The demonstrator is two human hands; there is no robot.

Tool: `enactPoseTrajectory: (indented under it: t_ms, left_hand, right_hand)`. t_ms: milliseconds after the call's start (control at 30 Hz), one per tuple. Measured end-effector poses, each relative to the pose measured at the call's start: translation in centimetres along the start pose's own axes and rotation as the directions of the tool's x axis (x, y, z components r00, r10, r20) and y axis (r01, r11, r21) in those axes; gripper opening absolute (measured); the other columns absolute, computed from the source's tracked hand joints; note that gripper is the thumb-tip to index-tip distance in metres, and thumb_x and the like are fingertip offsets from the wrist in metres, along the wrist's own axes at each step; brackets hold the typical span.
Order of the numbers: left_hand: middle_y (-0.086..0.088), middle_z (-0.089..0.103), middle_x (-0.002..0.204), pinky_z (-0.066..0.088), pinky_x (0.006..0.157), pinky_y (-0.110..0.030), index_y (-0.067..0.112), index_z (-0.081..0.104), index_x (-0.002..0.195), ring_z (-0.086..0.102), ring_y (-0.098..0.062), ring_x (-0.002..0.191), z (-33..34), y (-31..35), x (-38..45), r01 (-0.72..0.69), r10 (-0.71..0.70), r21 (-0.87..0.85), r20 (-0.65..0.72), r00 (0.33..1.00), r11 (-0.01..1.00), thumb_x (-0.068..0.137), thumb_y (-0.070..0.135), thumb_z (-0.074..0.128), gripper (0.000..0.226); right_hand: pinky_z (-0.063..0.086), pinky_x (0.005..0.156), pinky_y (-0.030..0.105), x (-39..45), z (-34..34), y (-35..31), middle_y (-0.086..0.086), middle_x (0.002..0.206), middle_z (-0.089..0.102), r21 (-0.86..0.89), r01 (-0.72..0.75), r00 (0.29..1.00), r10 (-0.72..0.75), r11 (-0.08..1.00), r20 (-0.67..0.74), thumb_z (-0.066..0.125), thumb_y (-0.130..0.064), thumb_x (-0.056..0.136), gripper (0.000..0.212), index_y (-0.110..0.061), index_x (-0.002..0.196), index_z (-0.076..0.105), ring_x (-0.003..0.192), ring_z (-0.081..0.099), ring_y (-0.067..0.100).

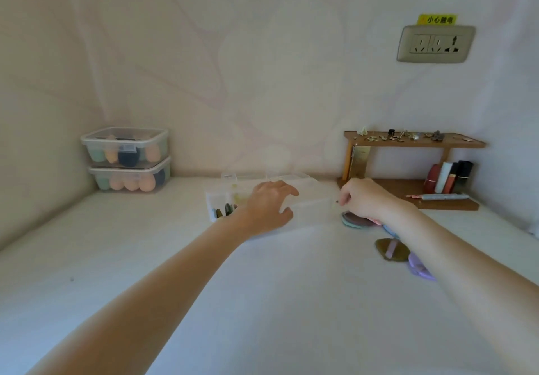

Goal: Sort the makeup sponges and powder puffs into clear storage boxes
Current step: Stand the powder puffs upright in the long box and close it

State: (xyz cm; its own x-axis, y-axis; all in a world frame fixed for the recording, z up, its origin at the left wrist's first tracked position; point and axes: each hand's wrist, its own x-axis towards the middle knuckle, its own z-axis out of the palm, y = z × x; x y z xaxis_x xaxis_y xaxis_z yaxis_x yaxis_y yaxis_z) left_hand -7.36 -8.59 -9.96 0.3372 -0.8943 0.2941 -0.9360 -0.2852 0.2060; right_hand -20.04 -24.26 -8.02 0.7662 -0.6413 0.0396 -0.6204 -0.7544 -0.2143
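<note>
L hand (267,207) on clear box (309,199)

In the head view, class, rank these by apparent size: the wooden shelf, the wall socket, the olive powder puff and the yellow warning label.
1. wooden shelf
2. wall socket
3. olive powder puff
4. yellow warning label

The puff and label look close in size; the puff lies nearer the camera, so that order is unsure.

White table (291,301) carries two stacked boxes (128,160) far left, a clear organizer (309,207), loose puffs (392,249), wooden shelf (414,170) right.
</note>
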Motion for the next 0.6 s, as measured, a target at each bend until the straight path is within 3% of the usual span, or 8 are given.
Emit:
enactPoseTrajectory:
  t_ms: [100, 200, 300, 400, 533, 600]
  left_hand:
    - [-0.001, 0.043, 0.141, 0.029, 0.109, -0.029, 0.016, 0.043, 0.135, 0.042, -0.019, 0.127, 0.8, 0.5, 0.2, -0.008, 0.006, 0.039, 0.056, 0.998, 0.999, 0.092, 0.017, 0.046, 0.043]
    - [0.000, 0.043, 0.138, 0.034, 0.106, -0.029, 0.016, 0.045, 0.134, 0.050, -0.019, 0.119, 0.7, 0.5, 0.0, 0.000, 0.000, 0.002, 0.068, 0.998, 1.000, 0.091, 0.012, 0.046, 0.042]
    - [0.001, 0.045, 0.137, 0.035, 0.099, -0.023, 0.018, 0.049, 0.132, 0.056, -0.018, 0.110, 0.9, 0.6, -0.1, -0.006, 0.006, 0.003, 0.038, 0.999, 1.000, 0.090, 0.009, 0.045, 0.043]
    - [0.001, 0.046, 0.137, 0.033, 0.094, -0.019, 0.019, 0.051, 0.131, 0.056, -0.019, 0.108, 1.0, 0.6, 0.0, 0.000, 0.000, 0.000, 0.024, 1.000, 1.000, 0.089, 0.003, 0.043, 0.045]
    - [0.002, 0.047, 0.136, 0.035, 0.092, -0.019, 0.021, 0.054, 0.128, 0.055, -0.020, 0.107, 1.2, 0.9, -0.1, -0.003, 0.004, -0.027, 0.022, 1.000, 1.000, 0.088, 0.001, 0.043, 0.045]
    - [0.001, 0.047, 0.135, 0.038, 0.089, -0.019, 0.021, 0.054, 0.127, 0.057, -0.020, 0.104, 1.1, 0.9, -0.4, -0.006, 0.007, -0.057, 0.019, 1.000, 0.998, 0.089, 0.002, 0.045, 0.044]
  right_hand:
    - [0.039, 0.100, 0.039, 0.1, 1.8, 1.9, 0.010, 0.138, 0.045, -0.165, -0.007, 0.991, 0.029, 0.986, 0.133, 0.037, -0.006, 0.095, 0.042, -0.015, 0.134, 0.046, 0.127, 0.036, 0.033]
    - [0.038, 0.092, 0.038, 0.0, 3.2, 2.6, 0.009, 0.127, 0.046, -0.238, 0.008, 0.989, 0.027, 0.971, 0.145, 0.034, 0.001, 0.090, 0.041, -0.019, 0.125, 0.045, 0.118, 0.031, 0.029]
    - [0.041, 0.092, 0.037, -0.2, 3.4, 2.8, 0.009, 0.116, 0.054, -0.173, 0.046, 0.997, -0.035, 0.984, 0.061, 0.034, 0.004, 0.089, 0.033, -0.016, 0.109, 0.052, 0.120, 0.034, 0.028]
    - [0.045, 0.089, 0.031, -0.6, 2.0, 2.4, 0.008, 0.116, 0.057, -0.127, 0.120, 0.990, -0.109, 0.985, 0.088, 0.039, 0.007, 0.088, 0.036, -0.014, 0.104, 0.063, 0.114, 0.050, 0.025]
    - [0.053, 0.065, 0.022, -0.8, -0.2, 2.1, 0.011, 0.113, 0.064, -0.051, 0.206, 0.977, -0.202, 0.977, 0.067, 0.040, 0.008, 0.089, 0.037, -0.011, 0.103, 0.068, 0.094, 0.060, 0.019]
    - [0.059, 0.063, 0.028, -0.8, -1.3, 1.7, 0.011, 0.109, 0.064, 0.020, 0.208, 0.976, -0.209, 0.978, 0.066, 0.042, 0.009, 0.090, 0.035, -0.012, 0.097, 0.069, 0.089, 0.063, 0.020]
